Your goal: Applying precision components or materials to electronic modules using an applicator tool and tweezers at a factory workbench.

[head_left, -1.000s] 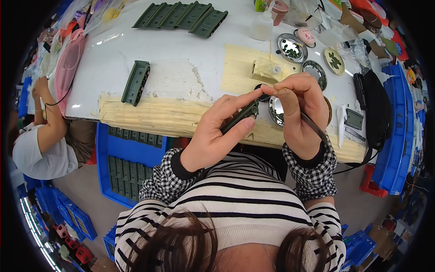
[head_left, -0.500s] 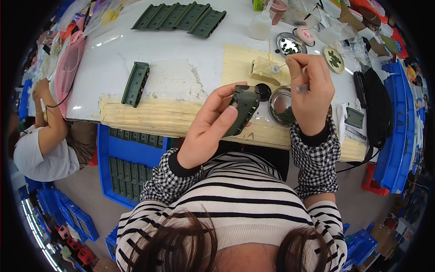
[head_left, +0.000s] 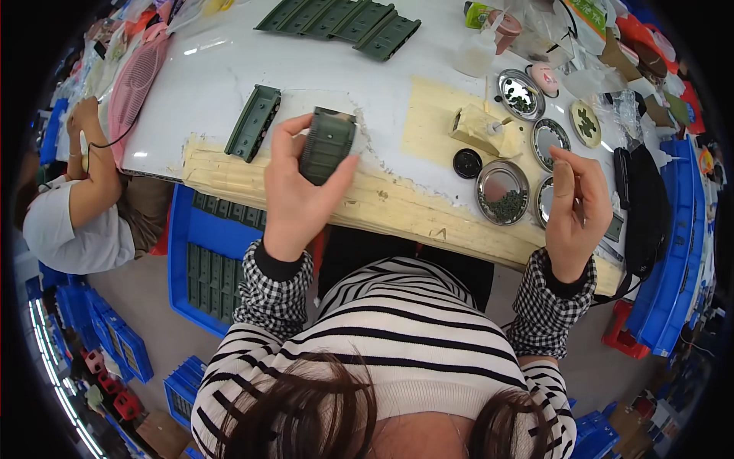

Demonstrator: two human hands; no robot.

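Hands: left [head_left: 300, 191] around green part [head_left: 327, 144].

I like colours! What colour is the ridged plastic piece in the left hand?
Dark green: the ridged plastic piece in the left hand, head view.

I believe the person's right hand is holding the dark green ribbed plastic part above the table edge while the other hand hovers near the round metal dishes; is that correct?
Not quite: the head view shows the left hand holding the dark green ribbed plastic part above the table edge, while the right hand hovers near the round metal dishes.
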